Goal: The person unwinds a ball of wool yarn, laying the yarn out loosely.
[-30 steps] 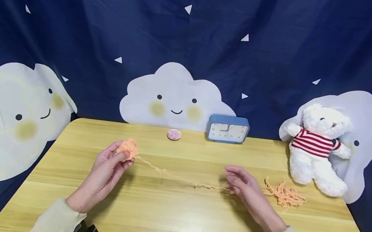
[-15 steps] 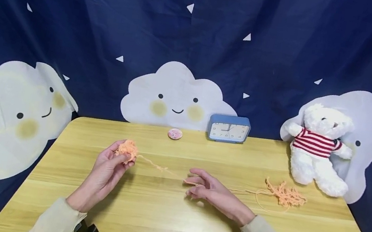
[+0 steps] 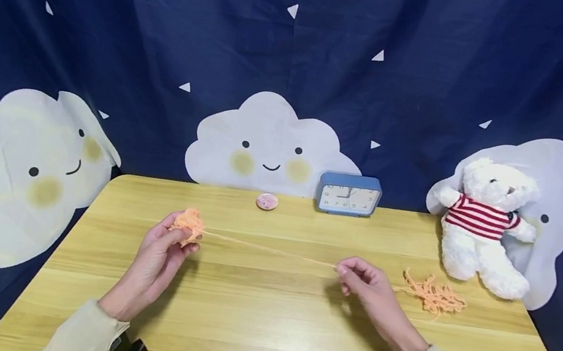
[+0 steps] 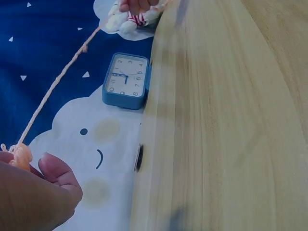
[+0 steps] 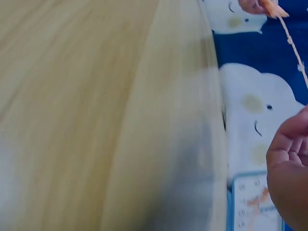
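My left hand [image 3: 154, 266] grips a small ball of orange yarn [image 3: 189, 223] between thumb and fingers, above the left part of the table. From the ball a strand of yarn [image 3: 269, 250] runs straight and taut to my right hand [image 3: 375, 300], which pinches it between thumb and fingertips. Past the right hand the strand leads to a loose, tangled heap of the same yarn [image 3: 434, 295] on the table. In the left wrist view, the strand [image 4: 60, 74] slants up from the ball [image 4: 21, 156] toward the other hand.
A blue clock [image 3: 349, 195] and a round pink badge-like disc [image 3: 267, 201] are at the table's back edge. On the right sits a white teddy bear [image 3: 488, 225] in a striped shirt. A dark blue curtain [image 3: 174, 15] with clouds hangs behind the wooden table [image 3: 255, 332].
My right hand first slid left along the strand with loose fingers, then pinched it and drew back right. The slack strand became taut. The left hand stayed nearly in place with the ball.
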Action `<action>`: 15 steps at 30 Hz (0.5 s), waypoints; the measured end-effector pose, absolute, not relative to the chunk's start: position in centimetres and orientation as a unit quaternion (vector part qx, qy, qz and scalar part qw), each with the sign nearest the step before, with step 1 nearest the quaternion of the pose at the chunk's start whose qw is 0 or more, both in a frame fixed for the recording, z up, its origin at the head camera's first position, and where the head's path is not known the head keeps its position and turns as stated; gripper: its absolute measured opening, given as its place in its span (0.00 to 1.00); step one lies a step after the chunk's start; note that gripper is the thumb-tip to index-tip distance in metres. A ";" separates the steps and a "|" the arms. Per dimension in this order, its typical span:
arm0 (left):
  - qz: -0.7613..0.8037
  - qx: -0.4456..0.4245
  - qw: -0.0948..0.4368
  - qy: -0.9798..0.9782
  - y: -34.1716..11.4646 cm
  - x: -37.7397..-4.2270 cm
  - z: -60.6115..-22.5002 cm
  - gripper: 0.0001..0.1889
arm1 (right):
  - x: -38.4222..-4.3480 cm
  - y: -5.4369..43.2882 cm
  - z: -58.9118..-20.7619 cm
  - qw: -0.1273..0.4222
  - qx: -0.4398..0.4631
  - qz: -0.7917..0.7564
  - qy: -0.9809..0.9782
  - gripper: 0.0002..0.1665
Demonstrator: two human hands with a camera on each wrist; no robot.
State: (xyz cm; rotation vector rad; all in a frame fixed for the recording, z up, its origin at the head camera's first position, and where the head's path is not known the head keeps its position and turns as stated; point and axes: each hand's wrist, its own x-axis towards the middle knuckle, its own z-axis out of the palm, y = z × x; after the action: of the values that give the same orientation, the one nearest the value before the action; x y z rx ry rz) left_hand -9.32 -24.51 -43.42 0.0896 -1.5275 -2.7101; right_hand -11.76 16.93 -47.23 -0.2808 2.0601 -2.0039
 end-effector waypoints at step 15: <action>-0.880 0.038 0.031 -0.473 -25.0 -9.2 -43.7 0.18 | -10.9 24.0 -46.2 0.023 -0.060 -0.793 0.605 0.11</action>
State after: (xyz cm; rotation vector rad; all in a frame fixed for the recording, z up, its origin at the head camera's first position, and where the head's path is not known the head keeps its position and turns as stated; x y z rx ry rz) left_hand -9.21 -24.95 -43.72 0.1181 -1.4581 -2.7101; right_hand -10.88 23.95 -46.22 -0.1866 1.8740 -2.4570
